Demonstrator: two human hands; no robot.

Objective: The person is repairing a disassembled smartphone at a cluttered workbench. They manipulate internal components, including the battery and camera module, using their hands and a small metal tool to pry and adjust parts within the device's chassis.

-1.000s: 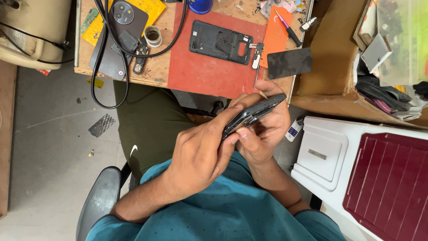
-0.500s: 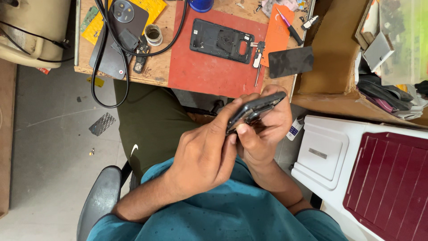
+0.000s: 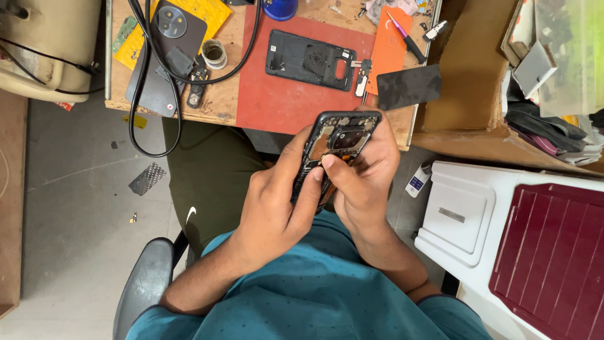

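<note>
- The left hand [image 3: 277, 208] and right hand [image 3: 365, 179] were both closed around a black opened phone with its insides showing [image 3: 336, 148], above the lap.
- Beyond the hands, a black plastic phone frame [image 3: 308, 61] lay on a red mat [image 3: 283, 104] on the wooden table [image 3: 236, 38].
- A white box [image 3: 462, 214] sat right of the hands.

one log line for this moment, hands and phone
left hand: grips opened phone, thumb on its inner side | right hand: cradles phone from right | back cover: on red mat
</note>
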